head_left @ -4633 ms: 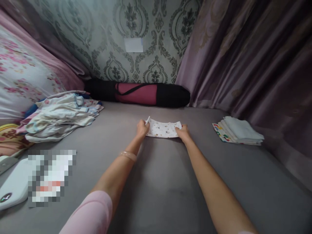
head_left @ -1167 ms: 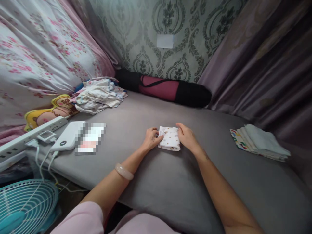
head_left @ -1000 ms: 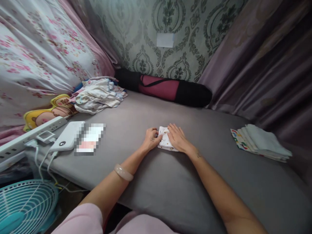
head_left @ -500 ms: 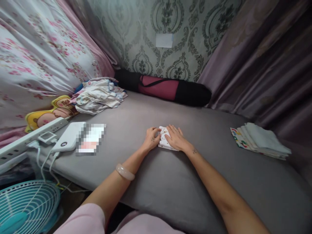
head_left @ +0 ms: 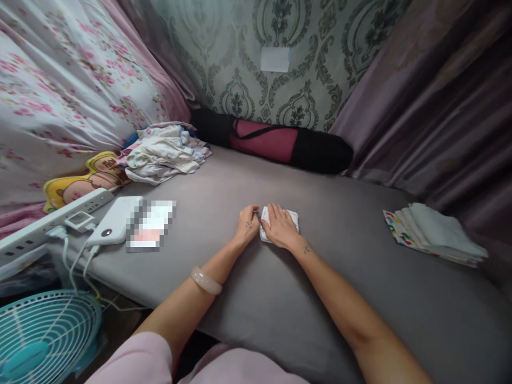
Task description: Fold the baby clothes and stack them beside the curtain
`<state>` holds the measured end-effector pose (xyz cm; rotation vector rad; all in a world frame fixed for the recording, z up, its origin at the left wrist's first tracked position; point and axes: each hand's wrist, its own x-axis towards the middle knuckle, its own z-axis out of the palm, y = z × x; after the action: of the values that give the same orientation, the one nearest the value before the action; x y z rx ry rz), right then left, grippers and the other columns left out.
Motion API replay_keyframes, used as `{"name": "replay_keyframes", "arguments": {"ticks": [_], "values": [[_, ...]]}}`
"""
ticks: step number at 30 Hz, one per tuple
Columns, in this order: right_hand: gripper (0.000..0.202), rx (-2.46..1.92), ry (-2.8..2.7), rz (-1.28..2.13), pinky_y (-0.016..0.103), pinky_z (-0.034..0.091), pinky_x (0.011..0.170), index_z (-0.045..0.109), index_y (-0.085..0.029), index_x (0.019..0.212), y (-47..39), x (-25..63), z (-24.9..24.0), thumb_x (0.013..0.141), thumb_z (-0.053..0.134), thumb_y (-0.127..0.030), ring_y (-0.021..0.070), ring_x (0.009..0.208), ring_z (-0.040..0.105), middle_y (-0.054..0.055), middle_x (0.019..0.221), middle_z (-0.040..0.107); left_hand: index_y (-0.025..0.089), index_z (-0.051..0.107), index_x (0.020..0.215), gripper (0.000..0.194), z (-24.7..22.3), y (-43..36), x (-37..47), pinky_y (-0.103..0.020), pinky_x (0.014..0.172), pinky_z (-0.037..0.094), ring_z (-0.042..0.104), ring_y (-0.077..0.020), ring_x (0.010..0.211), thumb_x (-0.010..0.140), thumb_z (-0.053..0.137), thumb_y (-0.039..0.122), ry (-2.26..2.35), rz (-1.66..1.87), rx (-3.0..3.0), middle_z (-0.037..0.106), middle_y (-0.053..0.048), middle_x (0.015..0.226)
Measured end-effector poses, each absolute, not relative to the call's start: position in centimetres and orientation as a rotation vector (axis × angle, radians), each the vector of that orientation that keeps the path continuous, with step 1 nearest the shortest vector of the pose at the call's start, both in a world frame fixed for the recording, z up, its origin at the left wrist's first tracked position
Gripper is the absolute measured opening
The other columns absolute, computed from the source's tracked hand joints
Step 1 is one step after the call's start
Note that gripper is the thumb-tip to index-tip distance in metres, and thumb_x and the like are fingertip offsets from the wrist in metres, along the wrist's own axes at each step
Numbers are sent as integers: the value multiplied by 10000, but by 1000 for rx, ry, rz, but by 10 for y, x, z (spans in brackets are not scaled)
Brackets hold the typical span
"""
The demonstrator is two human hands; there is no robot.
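A small folded white cloth [head_left: 294, 217] lies on the grey bed sheet [head_left: 256, 288] in front of me. My right hand [head_left: 280, 225] rests flat on top of it, fingers stretched out and pointing away. Just beside the cloth's left edge is my left hand [head_left: 248, 224], its fingers curled and closed; whether they pinch anything cannot be made out. A pale bangle circles my left forearm.
Crumpled clothes [head_left: 164, 152] lie back left, near a yellow cushion [head_left: 84, 184]. A long black and red bag [head_left: 268, 141] lies along the wall. Folded cloths [head_left: 436, 234] are stacked right. Power strip [head_left: 52, 229], white power bank [head_left: 116, 221] and fan [head_left: 44, 341] are left.
My right hand has shifted slightly left and now lies flat over the cloth's middle. My left hand has drawn a little off its left edge. The view has moved slightly.
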<state>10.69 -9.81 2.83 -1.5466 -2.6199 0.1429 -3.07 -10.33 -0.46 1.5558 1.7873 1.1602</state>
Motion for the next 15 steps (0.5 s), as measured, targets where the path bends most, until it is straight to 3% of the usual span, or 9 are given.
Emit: {"name": "replay_keyframes", "arguments": {"ticks": [3, 6, 12, 15], "values": [[653, -1545, -2619, 131, 536, 125, 1137, 271, -76, 1501, -104, 100, 32, 967, 289, -450, 337, 1437, 172, 199, 1557, 211, 154, 599, 1091, 342, -4, -104, -32, -374, 1013, 423, 553, -195, 1134, 857, 357, 97, 1778, 1219, 1455, 642, -104, 1157], [623, -1485, -2635, 94, 510, 95, 1151, 309, -44, 1479, -108, 92, 31, 965, 291, -396, 309, 1443, 160, 199, 1555, 218, 171, 589, 1075, 316, -4, -103, -35, -354, 988, 443, 579, -178, 1094, 870, 352, 125, 1788, 1304, 1378, 639, -95, 1142], [595, -1506, -2623, 149, 509, 100, 1150, 336, -68, 1472, -108, 91, 29, 951, 318, -356, 310, 1435, 189, 186, 1550, 246, 166, 597, 1014, 260, 1, -103, -37, -354, 875, 490, 640, -198, 928, 870, 381, 180, 1845, 1173, 1352, 685, -91, 934], [595, -1435, -2586, 352, 511, 71, 1157, 316, -62, 1480, -104, 97, 32, 950, 309, -334, 295, 1447, 156, 177, 1556, 230, 169, 605, 964, 227, 7, -104, -37, -319, 790, 505, 659, -190, 828, 875, 401, 213, 1809, 1076, 1366, 697, -81, 833]]}}
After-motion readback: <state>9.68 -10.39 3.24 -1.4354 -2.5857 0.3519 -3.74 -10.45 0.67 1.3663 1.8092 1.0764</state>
